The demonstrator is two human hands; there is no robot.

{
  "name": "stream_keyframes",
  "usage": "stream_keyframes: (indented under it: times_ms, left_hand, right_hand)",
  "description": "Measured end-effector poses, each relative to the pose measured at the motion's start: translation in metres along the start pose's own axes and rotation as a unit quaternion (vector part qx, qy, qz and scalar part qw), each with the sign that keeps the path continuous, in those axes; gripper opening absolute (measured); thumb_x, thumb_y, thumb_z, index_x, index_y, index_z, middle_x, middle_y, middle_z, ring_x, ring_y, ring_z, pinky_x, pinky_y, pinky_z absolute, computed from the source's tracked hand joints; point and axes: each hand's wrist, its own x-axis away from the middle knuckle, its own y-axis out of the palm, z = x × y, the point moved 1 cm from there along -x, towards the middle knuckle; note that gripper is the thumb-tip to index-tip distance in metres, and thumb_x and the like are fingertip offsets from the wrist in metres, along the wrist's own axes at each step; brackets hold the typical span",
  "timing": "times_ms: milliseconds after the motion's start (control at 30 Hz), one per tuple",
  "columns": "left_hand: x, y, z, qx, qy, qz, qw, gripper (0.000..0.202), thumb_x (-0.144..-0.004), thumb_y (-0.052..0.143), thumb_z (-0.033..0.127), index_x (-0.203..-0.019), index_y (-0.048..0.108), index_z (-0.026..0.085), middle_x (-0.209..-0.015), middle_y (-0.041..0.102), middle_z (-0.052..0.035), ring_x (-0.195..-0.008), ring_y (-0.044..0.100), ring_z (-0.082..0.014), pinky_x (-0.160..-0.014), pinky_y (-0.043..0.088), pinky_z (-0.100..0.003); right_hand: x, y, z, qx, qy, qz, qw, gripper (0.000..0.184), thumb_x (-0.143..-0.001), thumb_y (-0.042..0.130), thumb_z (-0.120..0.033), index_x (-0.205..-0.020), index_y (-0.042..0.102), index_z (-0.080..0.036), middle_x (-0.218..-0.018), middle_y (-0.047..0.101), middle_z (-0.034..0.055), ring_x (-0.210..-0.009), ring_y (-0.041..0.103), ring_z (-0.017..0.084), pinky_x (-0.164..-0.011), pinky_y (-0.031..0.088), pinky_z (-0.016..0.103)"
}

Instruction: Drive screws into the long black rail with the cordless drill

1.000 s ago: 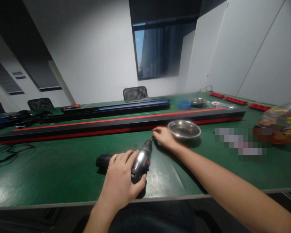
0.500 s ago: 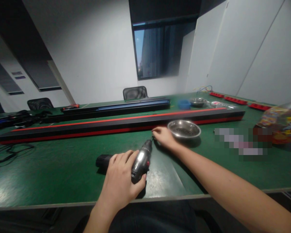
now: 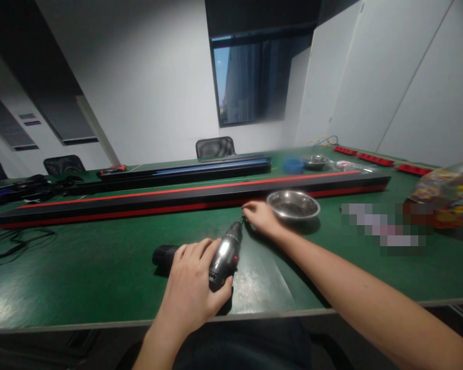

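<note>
My left hand [image 3: 191, 275] is closed around a cordless drill [image 3: 226, 254] that lies on its side on the green table, its dark battery end out to the left. The drill's tip points away from me, toward the long black and red bar [image 3: 200, 196]. At that tip my right hand [image 3: 260, 216] is pinched, and whatever sits between its fingertips is too small to make out. Just right of those fingers stands a shallow metal bowl [image 3: 293, 205], with small dark contents that I cannot name.
Behind the bar lie more long dark bars [image 3: 193, 172]. A blue round object [image 3: 293, 165] and a second metal bowl [image 3: 315, 162] stand at the back. To the right is a plastic bottle [image 3: 453, 198]. Black cables [image 3: 13, 244] lie on the left of the green table [image 3: 100, 277].
</note>
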Motion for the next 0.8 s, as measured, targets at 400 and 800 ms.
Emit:
stream_keyframes:
  times_ms: [400,800]
  left_hand:
    - [-0.0013,-0.0002,0.0004,-0.003,0.004,0.001,1.0,0.063,-0.083,0.068,0.039,-0.143,0.052,0.026,-0.136,0.061,-0.0093,-0.119,0.056,-0.0329,-0.109,0.037,-0.054]
    - [-0.0008,-0.0007,-0.0002,-0.003,0.002,0.002,1.0,0.063,-0.083,0.067,0.039,-0.143,0.052,0.027,-0.136,0.061,-0.0098,-0.121,0.056,-0.0338,-0.109,0.036,-0.054]
  right_hand:
    - [-0.0006,0.0006,0.001,-0.002,-0.001,0.0,1.0,0.026,-0.088,0.061,-0.017,-0.106,0.08,-0.014,-0.109,0.078,0.0096,-0.101,0.073,0.021,-0.094,0.053,0.029]
    - [0.0002,0.0,-0.0006,-0.002,-0.001,0.001,1.0,0.027,-0.088,0.06,-0.017,-0.107,0.079,-0.013,-0.11,0.078,0.0104,-0.102,0.073,0.022,-0.095,0.053,0.03]
